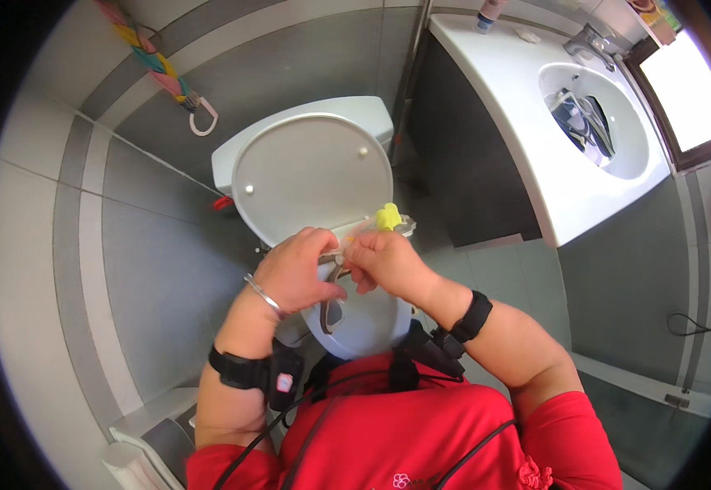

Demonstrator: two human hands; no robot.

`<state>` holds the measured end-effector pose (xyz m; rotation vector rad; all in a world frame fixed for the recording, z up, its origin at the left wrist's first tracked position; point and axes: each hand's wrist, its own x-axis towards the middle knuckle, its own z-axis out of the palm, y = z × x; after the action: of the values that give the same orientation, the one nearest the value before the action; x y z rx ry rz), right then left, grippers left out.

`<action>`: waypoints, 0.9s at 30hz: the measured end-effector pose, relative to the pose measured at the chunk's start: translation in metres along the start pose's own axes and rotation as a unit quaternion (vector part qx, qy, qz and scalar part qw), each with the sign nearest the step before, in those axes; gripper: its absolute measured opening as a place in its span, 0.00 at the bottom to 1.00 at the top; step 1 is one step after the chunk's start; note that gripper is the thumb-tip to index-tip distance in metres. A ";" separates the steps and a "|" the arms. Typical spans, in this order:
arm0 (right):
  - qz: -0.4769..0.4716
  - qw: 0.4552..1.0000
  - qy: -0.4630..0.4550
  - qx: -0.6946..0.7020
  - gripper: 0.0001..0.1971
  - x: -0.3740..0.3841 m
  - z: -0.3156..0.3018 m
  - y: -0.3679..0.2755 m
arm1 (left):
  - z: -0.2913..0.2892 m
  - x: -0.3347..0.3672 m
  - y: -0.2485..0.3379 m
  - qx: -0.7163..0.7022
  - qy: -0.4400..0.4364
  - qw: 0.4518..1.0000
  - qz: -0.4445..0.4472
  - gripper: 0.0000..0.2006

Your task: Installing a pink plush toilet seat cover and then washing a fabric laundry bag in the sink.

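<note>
One strap [328, 317] overhangs the bowl [378, 317], right hand [384, 263] pinching; left hand [293, 268], nine o'clock, half-curled, hold unclear; slipping could dunk it.

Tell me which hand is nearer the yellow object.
Right. The right hand is just below the yellow object in the picture; the left hand is farther off, to its lower left.
</note>
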<state>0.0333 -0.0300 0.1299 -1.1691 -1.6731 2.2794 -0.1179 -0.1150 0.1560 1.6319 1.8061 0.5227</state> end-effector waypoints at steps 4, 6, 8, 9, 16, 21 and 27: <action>-0.058 0.991 0.004 -0.123 0.09 0.002 0.004 -0.011 | 0.011 -0.013 -0.007 0.040 0.105 0.994 -0.001 0.15; -0.092 0.975 -0.004 -0.204 0.09 0.001 0.002 -0.012 | 0.012 -0.017 -0.011 0.038 0.123 0.992 0.019 0.14; -0.242 0.900 0.009 -0.362 0.08 0.000 -0.003 -0.008 | 0.015 -0.019 -0.012 0.035 0.144 0.988 0.037 0.13; -0.245 0.899 0.005 -0.364 0.08 -0.001 -0.005 -0.008 | 0.017 -0.019 -0.012 0.019 0.166 0.985 0.043 0.12; -0.360 0.801 0.070 -0.474 0.17 0.003 -0.001 -0.003 | 0.034 -0.020 -0.009 0.018 0.277 0.960 0.037 0.13; -0.492 0.737 0.063 -0.459 0.19 0.026 -0.012 0.012 | 0.037 -0.025 -0.013 0.008 0.278 0.958 0.067 0.16; -0.411 0.784 -0.032 -0.464 0.18 0.019 -0.004 0.008 | 0.028 -0.045 -0.023 0.153 0.200 0.968 -0.009 0.23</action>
<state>0.0254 -0.0215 0.1125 -0.2023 -2.6877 0.9390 -0.1145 -0.1660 0.1290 1.8059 2.2907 0.6252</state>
